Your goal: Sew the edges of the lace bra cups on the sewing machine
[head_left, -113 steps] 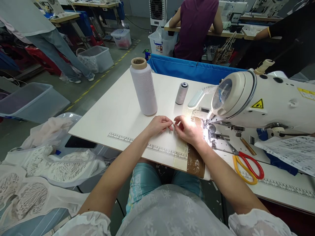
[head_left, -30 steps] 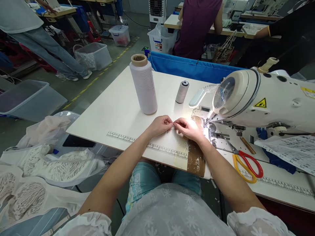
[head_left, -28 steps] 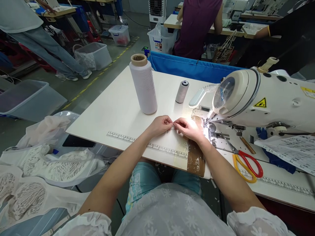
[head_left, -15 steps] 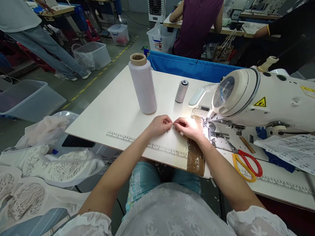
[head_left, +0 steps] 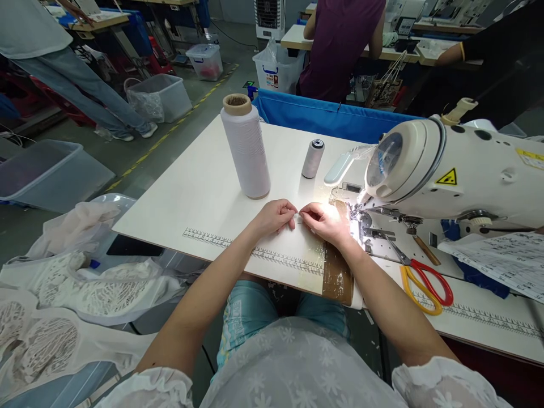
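My left hand (head_left: 278, 217) and my right hand (head_left: 323, 220) meet fingertip to fingertip over the white sewing table (head_left: 199, 192). Both are closed in a pinch, and whatever lies between the fingers is too small to make out. Just right of my right hand, the lit needle area of the white sewing machine (head_left: 480, 170) shines on my knuckles. A large cone of white thread (head_left: 246, 150) stands upright beyond my left hand. Farther back, between the two hands and the machine, is a small thread spool (head_left: 313, 158).
Scissors (head_left: 425, 283) with red and yellow handles lie right of my forearm, near a printed paper sheet (head_left: 501, 258). White lace bras (head_left: 106, 289) are heaped at the left. A blue cloth trough (head_left: 314, 116) lines the table's back edge. Other people work beyond.
The fingers of my left hand have shifted slightly at the pinch. My right hand stays nearly where it was, and the things on the table have not moved.
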### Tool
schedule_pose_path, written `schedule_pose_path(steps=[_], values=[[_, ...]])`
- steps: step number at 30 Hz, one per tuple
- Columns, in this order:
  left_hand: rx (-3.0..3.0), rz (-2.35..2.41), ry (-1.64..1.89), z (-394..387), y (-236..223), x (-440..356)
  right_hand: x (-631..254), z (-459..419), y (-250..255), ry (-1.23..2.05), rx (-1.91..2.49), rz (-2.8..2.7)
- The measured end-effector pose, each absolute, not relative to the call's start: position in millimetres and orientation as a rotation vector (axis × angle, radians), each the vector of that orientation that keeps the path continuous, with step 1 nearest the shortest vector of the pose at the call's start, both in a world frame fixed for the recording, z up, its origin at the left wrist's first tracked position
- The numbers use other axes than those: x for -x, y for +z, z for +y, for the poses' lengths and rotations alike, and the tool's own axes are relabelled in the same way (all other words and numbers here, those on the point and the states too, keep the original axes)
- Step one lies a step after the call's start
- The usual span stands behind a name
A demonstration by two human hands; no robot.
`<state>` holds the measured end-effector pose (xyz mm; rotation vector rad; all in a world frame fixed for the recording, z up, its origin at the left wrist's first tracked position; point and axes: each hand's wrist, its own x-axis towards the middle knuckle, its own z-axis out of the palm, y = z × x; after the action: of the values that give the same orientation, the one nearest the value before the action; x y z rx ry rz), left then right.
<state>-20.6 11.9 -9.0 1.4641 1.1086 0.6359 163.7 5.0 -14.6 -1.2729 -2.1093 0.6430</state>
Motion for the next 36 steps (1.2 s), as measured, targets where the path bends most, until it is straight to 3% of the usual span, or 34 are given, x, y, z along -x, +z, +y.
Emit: schedule_pose_path(steps=[16, 36], values=[[-1.591, 1.134, 0.642, 9.9, -14.2, 18.9, -161.2, -1.8, -18.3, 0.426, 1.311, -2.184], [-1.645, 1.148, 0.645, 11.5, -11.8, 22.3, -163.2, 3.7, -16.9, 0.628, 1.301, -2.124]])
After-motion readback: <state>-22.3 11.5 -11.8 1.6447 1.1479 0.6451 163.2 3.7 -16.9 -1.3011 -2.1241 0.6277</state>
